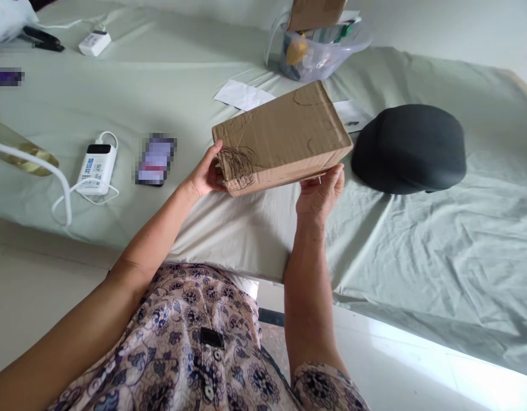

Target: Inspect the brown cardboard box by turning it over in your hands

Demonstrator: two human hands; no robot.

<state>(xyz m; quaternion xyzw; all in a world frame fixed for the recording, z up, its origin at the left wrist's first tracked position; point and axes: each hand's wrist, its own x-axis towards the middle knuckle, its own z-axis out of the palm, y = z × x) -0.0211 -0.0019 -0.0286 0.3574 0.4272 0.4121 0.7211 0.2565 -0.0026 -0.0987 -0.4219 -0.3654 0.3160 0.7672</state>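
A brown cardboard box [284,128] with dark scribbled pen lines is tilted in front of me, between both hands. Gripping its left end is my left hand [207,171], thumb on the near left corner and the other fingers partly hidden behind that end. My right hand [320,191] supports the box from below at the near right edge, its thumb against the side; some of its fingers are out of sight under the box. White paper sheets [243,95] lie on the cloth just behind the box.
A black rounded case [411,148] sits right of the box. Behind stands a clear plastic basket [319,63] with assorted items. To the left lie a phone [154,160], a white power bank [97,170] with its cable and a white adapter [94,43]. A pale green cloth [417,245] covers the surface.
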